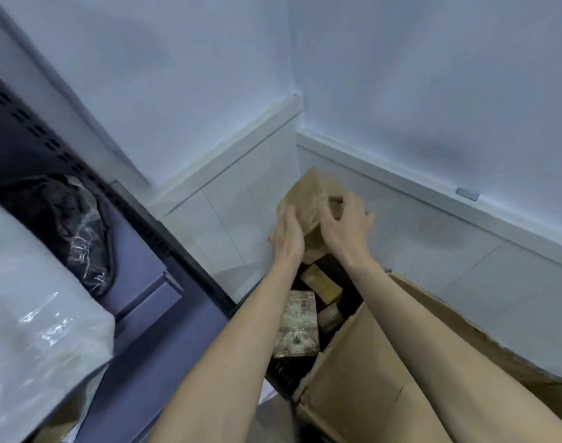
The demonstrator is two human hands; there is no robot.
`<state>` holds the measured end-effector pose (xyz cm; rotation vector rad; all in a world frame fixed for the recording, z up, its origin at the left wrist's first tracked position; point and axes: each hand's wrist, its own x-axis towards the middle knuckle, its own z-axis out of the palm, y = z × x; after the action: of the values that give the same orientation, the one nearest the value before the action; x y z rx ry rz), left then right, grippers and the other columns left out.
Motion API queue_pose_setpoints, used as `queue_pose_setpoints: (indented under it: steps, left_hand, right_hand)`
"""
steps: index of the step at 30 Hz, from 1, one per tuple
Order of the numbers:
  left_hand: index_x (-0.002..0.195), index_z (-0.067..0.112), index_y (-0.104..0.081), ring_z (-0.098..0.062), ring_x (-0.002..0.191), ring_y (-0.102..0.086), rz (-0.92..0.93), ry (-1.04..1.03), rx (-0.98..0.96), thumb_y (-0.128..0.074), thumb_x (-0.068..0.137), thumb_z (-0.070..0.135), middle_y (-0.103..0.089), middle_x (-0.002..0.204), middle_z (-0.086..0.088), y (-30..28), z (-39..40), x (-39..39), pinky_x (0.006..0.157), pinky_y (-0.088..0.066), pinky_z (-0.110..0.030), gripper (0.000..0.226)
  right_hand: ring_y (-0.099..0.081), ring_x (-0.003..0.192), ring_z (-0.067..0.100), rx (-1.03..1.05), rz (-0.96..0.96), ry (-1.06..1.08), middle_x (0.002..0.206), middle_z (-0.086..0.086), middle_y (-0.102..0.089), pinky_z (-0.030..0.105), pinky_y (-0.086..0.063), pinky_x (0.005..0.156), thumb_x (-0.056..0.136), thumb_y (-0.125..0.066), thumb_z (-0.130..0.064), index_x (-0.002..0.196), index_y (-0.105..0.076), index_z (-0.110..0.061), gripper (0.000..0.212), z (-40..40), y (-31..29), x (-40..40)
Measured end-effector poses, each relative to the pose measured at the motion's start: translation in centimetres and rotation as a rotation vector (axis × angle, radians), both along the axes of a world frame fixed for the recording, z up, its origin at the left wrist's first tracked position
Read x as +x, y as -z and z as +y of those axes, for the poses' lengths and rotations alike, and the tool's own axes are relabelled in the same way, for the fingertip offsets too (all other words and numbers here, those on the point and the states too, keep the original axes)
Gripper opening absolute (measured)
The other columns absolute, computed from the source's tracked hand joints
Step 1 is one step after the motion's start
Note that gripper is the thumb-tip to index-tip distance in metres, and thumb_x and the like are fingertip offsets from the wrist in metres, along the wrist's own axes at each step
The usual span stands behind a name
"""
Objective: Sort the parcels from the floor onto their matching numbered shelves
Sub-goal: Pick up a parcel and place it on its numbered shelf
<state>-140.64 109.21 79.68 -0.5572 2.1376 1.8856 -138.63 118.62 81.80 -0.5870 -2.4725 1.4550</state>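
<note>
A brown cardboard parcel [310, 191] wrapped in clear tape stands in the room's corner, above a dark crate. My left hand [287, 233] presses flat against its left side. My right hand [345, 220] curls over its top right edge and grips it. Below my wrists, several smaller taped parcels [299, 326] lie in the dark crate [284, 374]. The blue metal shelf unit [139, 266] stands at the left, holding a dark bagged parcel [75, 231] and a white bagged parcel [33, 314].
A large open cardboard box [369, 362] lies on the floor at the lower right, under my right forearm. White walls with a tiled base [241, 199] close off the corner behind the parcels. The shelf's upright post [177, 251] runs diagonally close to my left arm.
</note>
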Motion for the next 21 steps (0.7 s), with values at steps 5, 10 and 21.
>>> queue_pose_setpoints:
  steps: [5,10,21]
  left_hand:
    - [0.14,0.02,-0.053,-0.027,0.119,-0.058,-0.007,-0.103,0.19,-0.028,0.102,0.053,-0.06,0.133,-0.009,-1.9,-0.5,0.5,0.107,-0.044,-0.043,0.056]
    - [0.134,0.029,-0.058,-0.025,0.112,-0.062,0.001,0.093,0.178,-0.038,0.076,0.085,-0.065,0.124,-0.005,-3.4,-0.3,0.4,0.1,-0.049,-0.046,0.082]
    - [0.125,0.022,-0.059,-0.021,0.098,-0.06,-0.031,0.302,0.209,-0.051,0.093,0.056,-0.066,0.107,-0.006,-7.5,0.0,2.2,0.078,-0.054,-0.038,0.048]
  right_hand:
    - [-0.044,0.113,0.025,-0.02,0.111,-0.094,0.111,0.002,-0.054,0.042,-0.033,0.104,0.1,-0.044,-0.041,0.093,-0.067,-0.022,0.03,-0.1,-2.7,0.9]
    - [-0.042,0.123,0.02,-0.096,0.146,-0.077,0.128,0.007,-0.052,0.042,-0.039,0.106,0.099,-0.048,-0.042,0.104,-0.073,-0.016,0.036,0.5,-3.7,1.6]
    - [-0.046,0.09,-0.002,-0.135,0.206,-0.009,0.128,-0.003,-0.043,0.002,-0.037,0.067,0.098,-0.054,-0.034,0.128,-0.051,-0.016,0.036,2.3,-5.1,2.9]
